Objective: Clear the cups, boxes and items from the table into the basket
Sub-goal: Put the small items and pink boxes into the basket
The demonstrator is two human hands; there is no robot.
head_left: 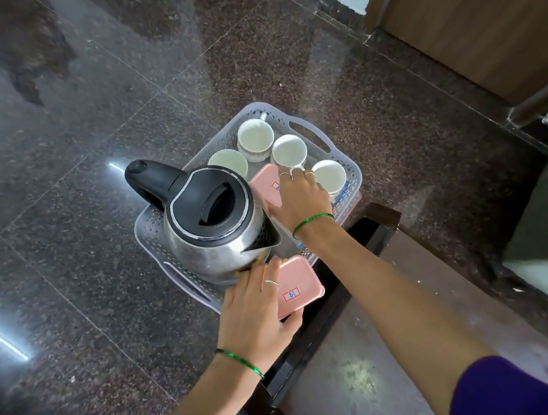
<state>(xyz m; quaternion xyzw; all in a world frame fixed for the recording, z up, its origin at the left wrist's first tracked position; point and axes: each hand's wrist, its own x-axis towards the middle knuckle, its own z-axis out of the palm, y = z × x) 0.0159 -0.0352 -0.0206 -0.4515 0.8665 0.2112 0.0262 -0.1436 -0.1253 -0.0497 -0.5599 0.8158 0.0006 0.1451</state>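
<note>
Dark granite floor (104, 117); basket (352, 179) w/ cups, kettle (215, 221). L hand (252, 318) grips pink box (300, 288); R hand (297, 200) curled, grip unclear.

White cups (289, 150), pink boxes (299, 288), perforated grey basket (312, 135), steel-and-black kettle (212, 220), speckled dark floor (96, 185)

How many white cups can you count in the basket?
4. One cup at the far left, one beside it, one at the far right, one just behind the kettle. The kettle may hide others.
</note>
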